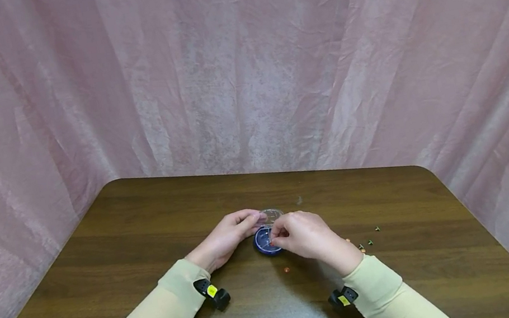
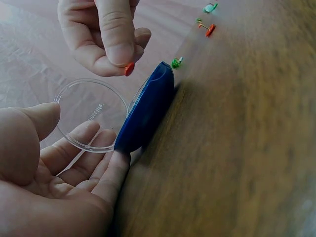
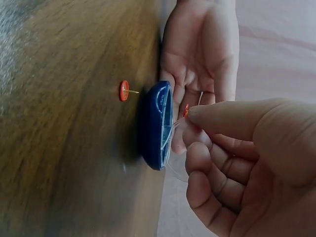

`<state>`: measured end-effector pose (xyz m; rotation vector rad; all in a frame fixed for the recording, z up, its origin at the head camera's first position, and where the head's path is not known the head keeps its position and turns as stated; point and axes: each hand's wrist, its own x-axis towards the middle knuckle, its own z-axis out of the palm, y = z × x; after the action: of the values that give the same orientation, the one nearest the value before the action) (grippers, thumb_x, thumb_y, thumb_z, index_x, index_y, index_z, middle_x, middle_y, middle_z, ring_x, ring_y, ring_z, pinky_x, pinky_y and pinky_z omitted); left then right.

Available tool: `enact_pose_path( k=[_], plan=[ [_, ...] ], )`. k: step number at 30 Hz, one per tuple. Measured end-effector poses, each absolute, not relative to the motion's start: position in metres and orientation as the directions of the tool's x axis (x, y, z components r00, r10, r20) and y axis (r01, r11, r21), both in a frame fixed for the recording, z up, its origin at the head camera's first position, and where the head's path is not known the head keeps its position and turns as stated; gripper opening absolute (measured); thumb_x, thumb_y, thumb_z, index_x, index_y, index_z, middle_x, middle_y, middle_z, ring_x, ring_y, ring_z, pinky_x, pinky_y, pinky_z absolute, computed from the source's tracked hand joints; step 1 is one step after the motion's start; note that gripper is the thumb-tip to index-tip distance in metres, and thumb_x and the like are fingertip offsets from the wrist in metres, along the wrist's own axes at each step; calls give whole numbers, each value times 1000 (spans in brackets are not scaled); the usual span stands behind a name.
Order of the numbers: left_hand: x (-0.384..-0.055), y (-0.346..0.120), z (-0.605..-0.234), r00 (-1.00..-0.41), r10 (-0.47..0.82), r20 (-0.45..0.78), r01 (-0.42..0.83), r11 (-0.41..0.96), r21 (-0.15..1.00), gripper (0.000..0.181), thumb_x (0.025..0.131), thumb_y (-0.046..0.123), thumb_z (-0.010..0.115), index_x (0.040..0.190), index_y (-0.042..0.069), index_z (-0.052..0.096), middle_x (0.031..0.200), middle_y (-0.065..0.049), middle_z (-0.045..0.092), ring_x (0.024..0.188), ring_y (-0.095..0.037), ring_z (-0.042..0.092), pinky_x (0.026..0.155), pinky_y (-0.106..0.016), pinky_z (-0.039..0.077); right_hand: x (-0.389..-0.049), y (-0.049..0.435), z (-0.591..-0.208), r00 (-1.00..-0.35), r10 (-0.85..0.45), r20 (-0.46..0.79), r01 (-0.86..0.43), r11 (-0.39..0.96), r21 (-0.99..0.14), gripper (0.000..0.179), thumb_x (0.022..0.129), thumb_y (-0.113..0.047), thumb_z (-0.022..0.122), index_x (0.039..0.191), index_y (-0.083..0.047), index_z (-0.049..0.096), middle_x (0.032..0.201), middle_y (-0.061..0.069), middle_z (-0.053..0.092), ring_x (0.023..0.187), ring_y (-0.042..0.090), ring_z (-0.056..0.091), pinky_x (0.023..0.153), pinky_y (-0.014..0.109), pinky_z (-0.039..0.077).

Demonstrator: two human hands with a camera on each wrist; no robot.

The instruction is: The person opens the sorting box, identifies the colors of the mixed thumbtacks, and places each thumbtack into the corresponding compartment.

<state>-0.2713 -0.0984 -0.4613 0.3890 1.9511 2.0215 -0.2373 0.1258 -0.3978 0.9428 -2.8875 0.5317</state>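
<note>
A small round case with a dark blue base [image 1: 262, 249] and a hinged clear lid [image 2: 91, 80] rests on the table, its lid raised. My left hand [image 1: 232, 235] holds the lid, thumb at its rim and fingers behind it, fingertips right by the blue base. Over the base, my right hand [image 1: 306, 234] pinches a red thumbtack [image 2: 129, 68] between thumb and forefinger. White dividers split the base's inside, seen edge-on in the right wrist view. One loose orange-red thumbtack [image 3: 124, 91] lies on the near side of the case, point up.
Several green and orange thumbtacks [image 1: 370, 242] lie scattered on the wooden table [image 1: 167, 214], right of the case beyond my right wrist. Pink curtains [image 1: 229, 72] hang around the table's far and side edges. Each wrist wears a black strap-on camera [image 1: 344, 297].
</note>
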Motion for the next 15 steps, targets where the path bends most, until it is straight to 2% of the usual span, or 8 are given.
enact_pose_path(
  k=[8,15],
  plan=[
    [-272,-100,-464,-913,409,2,-15,-39,999,38,119,19,53,143,-9,64,150,-23,65,146,-32,57,122,-41,49,-236,123,-404,-797,-577,176,-603,765,-226,16,95,-16,83,82,-25,79,74,-14,67,70,8,61,59,36,53],
    [-273,-98,-465,-915,404,-2,-19,-38,999,37,119,19,54,141,-8,66,148,-21,67,144,-29,59,120,-38,50,-236,123,-409,-766,-613,194,-643,735,-215,16,94,-15,84,81,-25,79,72,-15,66,70,8,61,58,35,53]
  ],
)
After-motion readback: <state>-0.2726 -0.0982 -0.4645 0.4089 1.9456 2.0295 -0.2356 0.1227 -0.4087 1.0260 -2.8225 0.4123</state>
